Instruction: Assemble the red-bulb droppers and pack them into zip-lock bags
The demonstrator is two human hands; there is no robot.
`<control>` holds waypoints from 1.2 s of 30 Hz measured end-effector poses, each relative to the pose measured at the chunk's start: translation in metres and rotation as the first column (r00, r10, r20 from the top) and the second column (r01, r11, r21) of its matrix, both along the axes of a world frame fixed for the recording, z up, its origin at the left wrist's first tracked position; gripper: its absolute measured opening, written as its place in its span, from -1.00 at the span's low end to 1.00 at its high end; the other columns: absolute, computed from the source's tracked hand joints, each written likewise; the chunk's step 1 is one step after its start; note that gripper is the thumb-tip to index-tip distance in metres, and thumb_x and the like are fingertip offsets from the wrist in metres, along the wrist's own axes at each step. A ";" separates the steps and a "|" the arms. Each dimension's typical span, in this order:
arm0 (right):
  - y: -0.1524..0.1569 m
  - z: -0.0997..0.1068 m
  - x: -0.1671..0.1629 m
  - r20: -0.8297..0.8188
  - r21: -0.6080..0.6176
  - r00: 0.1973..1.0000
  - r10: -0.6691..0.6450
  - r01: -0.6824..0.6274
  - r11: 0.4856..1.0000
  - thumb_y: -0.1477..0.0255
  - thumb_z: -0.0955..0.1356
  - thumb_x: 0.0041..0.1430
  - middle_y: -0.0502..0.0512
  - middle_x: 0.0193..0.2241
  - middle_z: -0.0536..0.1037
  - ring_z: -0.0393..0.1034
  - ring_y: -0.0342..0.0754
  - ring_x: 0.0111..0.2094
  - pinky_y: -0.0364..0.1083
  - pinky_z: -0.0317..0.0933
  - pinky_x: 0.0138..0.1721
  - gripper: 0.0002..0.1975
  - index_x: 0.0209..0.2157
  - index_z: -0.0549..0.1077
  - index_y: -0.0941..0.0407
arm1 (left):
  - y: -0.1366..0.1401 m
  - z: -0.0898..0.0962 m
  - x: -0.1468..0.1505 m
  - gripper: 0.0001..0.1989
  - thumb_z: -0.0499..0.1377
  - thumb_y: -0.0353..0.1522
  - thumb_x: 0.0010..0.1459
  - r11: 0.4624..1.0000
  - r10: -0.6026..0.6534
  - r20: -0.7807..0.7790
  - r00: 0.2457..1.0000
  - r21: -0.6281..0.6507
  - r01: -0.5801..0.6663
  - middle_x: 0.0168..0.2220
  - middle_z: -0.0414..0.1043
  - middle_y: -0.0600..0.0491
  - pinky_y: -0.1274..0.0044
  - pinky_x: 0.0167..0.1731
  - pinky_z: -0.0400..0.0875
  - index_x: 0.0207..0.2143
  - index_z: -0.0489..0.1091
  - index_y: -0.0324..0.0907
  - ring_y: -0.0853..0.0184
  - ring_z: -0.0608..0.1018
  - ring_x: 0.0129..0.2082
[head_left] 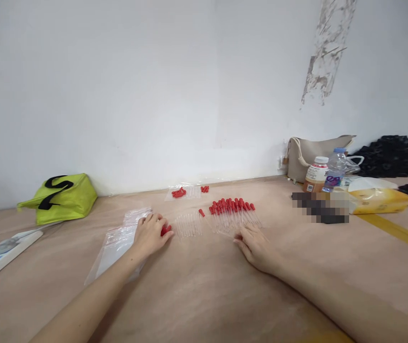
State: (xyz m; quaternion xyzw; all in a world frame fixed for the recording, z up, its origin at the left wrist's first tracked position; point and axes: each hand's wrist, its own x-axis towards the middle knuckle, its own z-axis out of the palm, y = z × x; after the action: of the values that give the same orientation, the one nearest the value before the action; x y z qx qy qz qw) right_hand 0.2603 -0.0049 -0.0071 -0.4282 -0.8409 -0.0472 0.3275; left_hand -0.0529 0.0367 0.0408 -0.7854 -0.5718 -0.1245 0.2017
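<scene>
**Bare tubes btw our hands, L hand nearer**

Key relation: the row of bare tubes point(188, 225) is on the table point(189, 295), just right of our L hand point(150, 234) and well left of our R hand point(256, 245). Long axes run approx front-to-back, us to wall, side by side. Clear glass, so we can't tell which end is which.

L hand: palm down, fingers bent over red caps point(166, 230), thumb out to the right beside them. Can't tell if a cap is pinched or just covered. Clear bags point(120, 240) lie to its left, partly under the forearm.

R hand: fingers curled, tips near the glass ends of the capped droppers point(232, 206). A thin clear tube point(227, 234) seems to run left from the fingertips, axis approx sideways; too faint for us to confirm a grip.

Orientation: capped droppers point red ends twd wall, glass twd us, axes slanting a bit. Lone dropper point(201, 213) is off their left side, red end away + left, glass angling back twd R hand.
</scene>
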 end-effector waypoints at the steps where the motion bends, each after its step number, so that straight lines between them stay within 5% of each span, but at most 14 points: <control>1: 0.001 -0.001 0.001 -0.021 0.012 1.000 0.010 -0.010 1.000 0.49 0.16 0.15 0.12 -0.42 0.40 0.24 -0.06 -0.34 -0.10 0.12 -0.31 -0.86 -0.34 0.31 0.16 | 0.001 -0.001 0.000 -0.81 0.11 -0.22 0.01 1.000 0.004 -0.004 1.000 -0.003 -0.004 -0.27 0.33 -0.03 0.36 -0.23 0.12 -0.46 0.37 -0.15 0.16 0.33 -0.22; 5: 0.004 -0.002 0.002 -0.014 0.044 1.000 0.022 -0.021 0.999 0.51 0.16 0.15 0.15 -0.37 0.42 0.25 -0.04 -0.29 -0.07 0.14 -0.27 -0.74 -0.13 0.31 0.16 | 0.004 -0.003 -0.001 -0.82 0.07 -0.29 0.05 1.000 0.002 0.010 1.000 0.019 -0.002 -0.31 0.35 -0.03 0.38 -0.25 0.13 -0.51 0.36 -0.17 0.16 0.34 -0.23; 10: 0.005 -0.003 0.003 0.019 0.050 1.000 0.007 -0.008 0.999 0.52 0.15 0.15 0.13 -0.38 0.45 0.27 -0.05 -0.29 -0.06 0.12 -0.26 -0.76 -0.24 0.40 0.13 | -0.004 -0.005 0.004 -0.81 0.02 -0.33 0.12 0.993 -0.059 0.111 0.992 0.109 0.046 -0.36 0.39 -0.02 0.37 -0.25 0.14 -0.47 0.36 -0.18 0.17 0.35 -0.24; 16: 0.003 -0.002 0.002 -0.051 0.030 0.999 0.007 -0.005 1.000 0.49 0.15 0.15 0.10 -0.40 0.44 0.28 -0.07 -0.32 -0.08 0.11 -0.27 -0.82 -0.32 0.36 0.13 | -0.047 -0.021 0.039 -0.86 0.01 -0.34 0.14 0.922 -0.342 0.447 0.826 -0.011 0.388 -0.36 0.38 0.05 0.48 -0.30 0.25 -0.38 0.33 -0.15 0.29 0.40 -0.31; 19: 0.002 -0.002 0.001 -0.099 0.000 0.995 0.025 -0.025 1.000 0.48 0.16 0.14 0.08 -0.42 0.42 0.28 -0.10 -0.35 -0.10 0.12 -0.30 -0.86 -0.37 0.33 0.13 | -0.061 -0.033 0.053 -0.88 -0.02 -0.38 0.15 0.883 -0.299 0.548 0.781 -0.151 0.444 -0.41 0.36 0.07 0.53 -0.40 0.29 -0.35 0.30 -0.17 0.35 0.40 -0.41; 25: 0.007 -0.012 -0.001 -0.132 0.041 0.990 0.051 -0.046 0.998 0.51 0.11 0.18 0.12 -0.37 0.43 0.28 -0.09 -0.32 -0.09 0.12 -0.26 -0.77 -0.21 0.33 0.13 | -0.064 -0.035 0.059 -0.76 -0.04 -0.40 0.17 0.837 -0.350 0.571 0.742 -0.166 0.522 -0.25 0.35 0.00 0.48 -0.23 0.28 -0.19 0.36 -0.13 0.31 0.40 -0.26; 30: 0.006 -0.007 -0.013 -0.025 0.090 0.994 0.103 -0.100 0.991 0.52 0.12 0.18 0.13 -0.34 0.44 0.28 -0.09 -0.31 -0.08 0.06 -0.24 -0.73 -0.17 0.35 0.12 | -0.057 -0.036 0.066 -0.81 0.04 -0.34 0.13 0.866 -0.284 0.604 0.745 -0.172 0.470 -0.38 0.37 0.04 0.51 -0.34 0.29 -0.39 0.43 -0.16 0.32 0.42 -0.37; 36: 0.005 0.009 -0.040 -0.124 0.010 0.984 0.130 -0.130 0.992 0.41 0.17 0.18 0.05 -0.41 0.47 0.30 -0.16 -0.39 -0.08 -0.02 -0.19 -0.79 -0.31 0.39 0.12 | -0.043 -0.043 0.068 -0.85 0.02 -0.31 0.13 0.874 -0.208 0.767 0.607 -0.133 0.467 -0.39 0.39 0.07 0.53 -0.36 0.30 -0.33 0.32 -0.19 0.34 0.43 -0.38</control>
State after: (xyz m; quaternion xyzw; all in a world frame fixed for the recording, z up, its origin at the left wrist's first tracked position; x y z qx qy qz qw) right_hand 0.2206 -0.0002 0.0020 -0.3745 -0.8450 0.0004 0.3819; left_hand 0.0154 -0.0059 -0.0017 -0.7849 -0.4545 -0.3697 -0.2018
